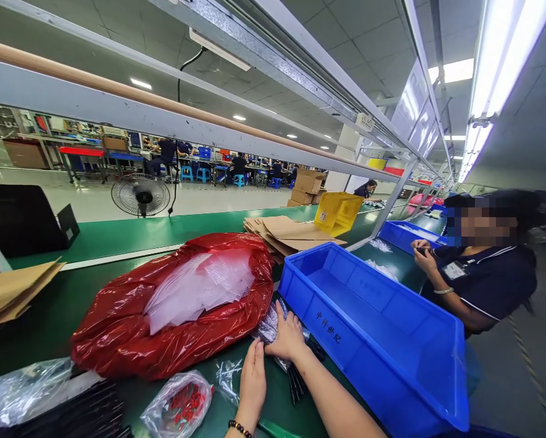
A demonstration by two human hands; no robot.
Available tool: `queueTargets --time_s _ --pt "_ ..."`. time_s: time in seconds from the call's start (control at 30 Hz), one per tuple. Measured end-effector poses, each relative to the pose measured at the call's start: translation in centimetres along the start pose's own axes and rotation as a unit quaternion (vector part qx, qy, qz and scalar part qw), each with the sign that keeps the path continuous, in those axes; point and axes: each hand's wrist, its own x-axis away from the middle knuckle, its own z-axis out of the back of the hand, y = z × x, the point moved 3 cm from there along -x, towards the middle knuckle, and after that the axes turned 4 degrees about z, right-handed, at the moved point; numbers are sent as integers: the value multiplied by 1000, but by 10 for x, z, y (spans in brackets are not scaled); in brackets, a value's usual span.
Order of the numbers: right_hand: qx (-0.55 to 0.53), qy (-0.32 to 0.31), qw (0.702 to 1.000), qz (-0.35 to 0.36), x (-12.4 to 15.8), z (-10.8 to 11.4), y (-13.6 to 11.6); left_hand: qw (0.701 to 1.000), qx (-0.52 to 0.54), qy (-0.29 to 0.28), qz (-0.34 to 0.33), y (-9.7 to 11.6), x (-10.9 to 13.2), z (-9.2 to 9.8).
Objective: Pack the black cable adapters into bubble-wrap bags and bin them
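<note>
My right hand (290,336) lies over clear plastic packets (267,323), its thumb and fingers spread apart. Thin black rods (296,383) stick out from beneath that wrist, beside the blue bin. Close by on the left, my left hand (253,374) is held edge-up with its fingers stretched out; nothing shows in it, and its tips come near the right thumb. A small clear bag (228,377) lies next to the left hand. Further left is an opened clear bag of small red parts (185,404). A green-handled object (276,428) is partly hidden under my forearms.
A red plastic sack (112,316) holds white translucent sleeves (199,286). The large blue bin (377,340) borders my right side. Behind are cardboard sheets (295,230) and a yellow bin (339,213). More black rods (81,413) lie front left. A co-worker (483,274) is at right.
</note>
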Motion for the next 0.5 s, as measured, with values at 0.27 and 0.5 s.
queueTargets --time_s 0.27,0.5 --pt "-98 96 991 12 14 0 16 997 74 32 -13 8 3 6" --pt "-290 248 922 62 24 81 26 995 88 40 -14 10 2 5"
